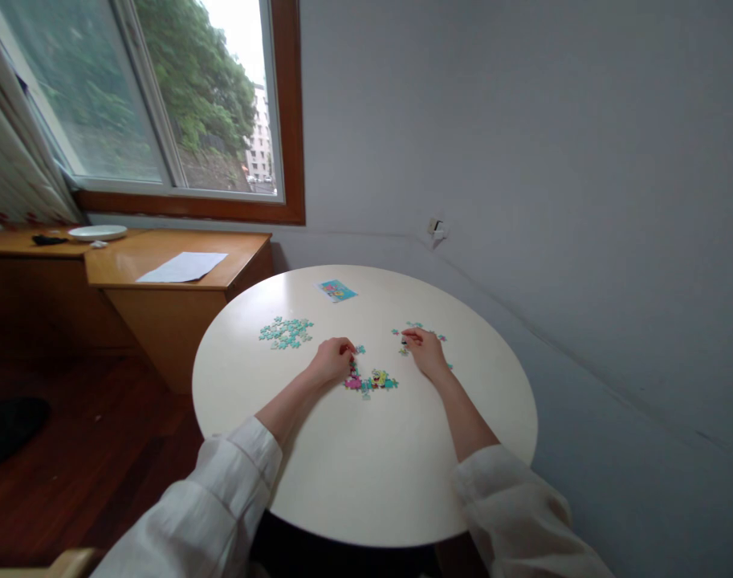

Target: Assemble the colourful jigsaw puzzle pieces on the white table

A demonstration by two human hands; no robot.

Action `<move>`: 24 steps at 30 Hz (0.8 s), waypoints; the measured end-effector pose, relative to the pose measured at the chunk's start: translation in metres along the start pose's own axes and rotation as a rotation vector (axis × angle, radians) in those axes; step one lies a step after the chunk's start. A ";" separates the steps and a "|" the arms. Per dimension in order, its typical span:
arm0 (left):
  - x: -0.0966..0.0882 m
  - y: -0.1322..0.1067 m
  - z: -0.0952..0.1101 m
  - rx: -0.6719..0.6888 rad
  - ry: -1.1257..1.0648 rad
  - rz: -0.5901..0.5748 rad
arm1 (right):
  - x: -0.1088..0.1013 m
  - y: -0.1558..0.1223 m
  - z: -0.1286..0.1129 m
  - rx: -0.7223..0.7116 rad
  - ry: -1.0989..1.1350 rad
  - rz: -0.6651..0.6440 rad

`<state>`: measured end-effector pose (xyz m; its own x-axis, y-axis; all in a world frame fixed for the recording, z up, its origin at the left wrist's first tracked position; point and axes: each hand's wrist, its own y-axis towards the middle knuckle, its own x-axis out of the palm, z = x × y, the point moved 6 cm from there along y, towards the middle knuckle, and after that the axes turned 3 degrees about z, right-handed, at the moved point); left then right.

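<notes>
My left hand (335, 360) is closed with its fingertips pressed together, at the left end of a partly joined jigsaw puzzle (375, 380). Whatever the fingers hold there is hidden. The joined part shows a yellow cartoon figure and a pink patch. To the right, my right hand (425, 352) reaches over a scatter of loose pieces, thumb and fingers closed around a small puzzle piece (404, 342) with a dark patch. Several loose pieces (441, 338) lie around this hand, some partly covered by it. A small puzzle piece (360, 349) lies just beyond my left fingertips.
A heap of teal puzzle pieces (286, 332) lies on the left of the round white table (366, 474). Farther back is a blue picture card (336, 291). A wooden desk (246, 253) with a paper sheet (182, 266) and white plate (98, 233) adjoins the table.
</notes>
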<state>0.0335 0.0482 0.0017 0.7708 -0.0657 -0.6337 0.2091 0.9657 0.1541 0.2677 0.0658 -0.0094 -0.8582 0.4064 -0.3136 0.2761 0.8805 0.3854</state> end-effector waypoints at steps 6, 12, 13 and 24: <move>0.002 0.002 -0.003 0.014 0.005 0.008 | -0.004 -0.001 -0.006 -0.041 -0.092 0.023; 0.003 0.003 -0.004 0.017 0.003 0.010 | -0.006 -0.001 -0.002 -0.018 -0.101 0.050; 0.003 0.003 -0.004 0.015 0.001 0.010 | -0.006 -0.001 -0.001 -0.013 -0.089 0.046; 0.003 0.003 -0.003 0.005 0.024 0.008 | 0.004 0.000 0.001 0.002 0.071 -0.082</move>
<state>0.0342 0.0513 -0.0020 0.7580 -0.0522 -0.6502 0.2063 0.9648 0.1631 0.2650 0.0677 -0.0108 -0.9066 0.3148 -0.2812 0.2048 0.9106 0.3590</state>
